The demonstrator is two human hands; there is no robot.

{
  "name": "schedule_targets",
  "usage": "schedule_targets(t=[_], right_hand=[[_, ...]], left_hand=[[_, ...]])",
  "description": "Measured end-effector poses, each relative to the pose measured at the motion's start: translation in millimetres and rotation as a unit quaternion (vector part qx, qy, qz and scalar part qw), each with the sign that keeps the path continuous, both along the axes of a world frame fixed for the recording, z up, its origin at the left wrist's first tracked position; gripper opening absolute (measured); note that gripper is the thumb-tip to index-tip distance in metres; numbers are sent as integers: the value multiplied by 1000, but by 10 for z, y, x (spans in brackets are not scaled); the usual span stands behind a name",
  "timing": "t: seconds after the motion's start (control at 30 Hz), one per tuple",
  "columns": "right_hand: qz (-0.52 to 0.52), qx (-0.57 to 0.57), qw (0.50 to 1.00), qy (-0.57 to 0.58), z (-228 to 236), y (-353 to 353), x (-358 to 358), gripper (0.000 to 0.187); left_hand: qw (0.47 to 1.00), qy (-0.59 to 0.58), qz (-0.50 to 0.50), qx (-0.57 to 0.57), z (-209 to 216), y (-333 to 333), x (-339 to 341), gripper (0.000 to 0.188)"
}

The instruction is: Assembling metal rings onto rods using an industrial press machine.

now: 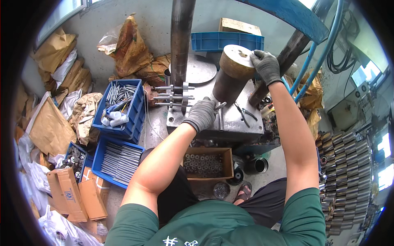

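In a grey knit glove, my left hand (201,115) is closed over the machine bed's front part, with a short shiny metal rod (220,107) sticking out at its fingers. My right hand (266,67), gloved alike, grips the top rim of a thick upright metal cylinder (236,71) with a hole in its top face. The cylinder's foot stands on the steel machine bed (242,123). Pliers (245,114) lie on the bed, right of the cylinder. Left of my left hand, several metal rods with round discs (184,96) stick out sideways near a dark steel column (181,45).
Blue crates (139,119) hold metal parts on the left; a blue tray (96,164) holds long rods. A cardboard box (230,164) of small rings sits below the bed. Metal tubes (344,176) are stacked at right. A blue beam (295,16) and hoses (324,53) hang overhead.
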State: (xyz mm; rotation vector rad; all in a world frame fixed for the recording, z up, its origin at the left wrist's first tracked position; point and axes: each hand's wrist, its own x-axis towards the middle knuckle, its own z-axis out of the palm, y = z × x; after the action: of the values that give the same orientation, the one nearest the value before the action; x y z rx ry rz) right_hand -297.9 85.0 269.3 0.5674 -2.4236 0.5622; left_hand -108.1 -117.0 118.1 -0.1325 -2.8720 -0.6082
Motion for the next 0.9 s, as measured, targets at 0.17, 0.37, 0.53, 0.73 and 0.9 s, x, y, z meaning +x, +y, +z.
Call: schedule_targets(t=[0.17, 0.37, 0.53, 0.73, 0.9], right_hand=[[-27, 69, 995, 67, 19, -44, 16, 33], [-20, 39, 998, 35, 69, -46, 116, 35], [63, -82, 991, 88, 48, 218, 526, 27], [180, -48, 981, -52, -592, 1101, 1782, 27], [109, 36, 953, -281, -1329, 1588, 2563, 28]], left_hand=[[994, -80, -20, 73, -135, -29, -75, 25], [997, -33, -19, 68, -279, -64, -109, 25], [854, -167, -2, 492, -151, -88, -100, 23], [636, -75, -116, 760, 180, -34, 364, 28], [684, 36, -113, 719, 560, 313, 471, 40]])
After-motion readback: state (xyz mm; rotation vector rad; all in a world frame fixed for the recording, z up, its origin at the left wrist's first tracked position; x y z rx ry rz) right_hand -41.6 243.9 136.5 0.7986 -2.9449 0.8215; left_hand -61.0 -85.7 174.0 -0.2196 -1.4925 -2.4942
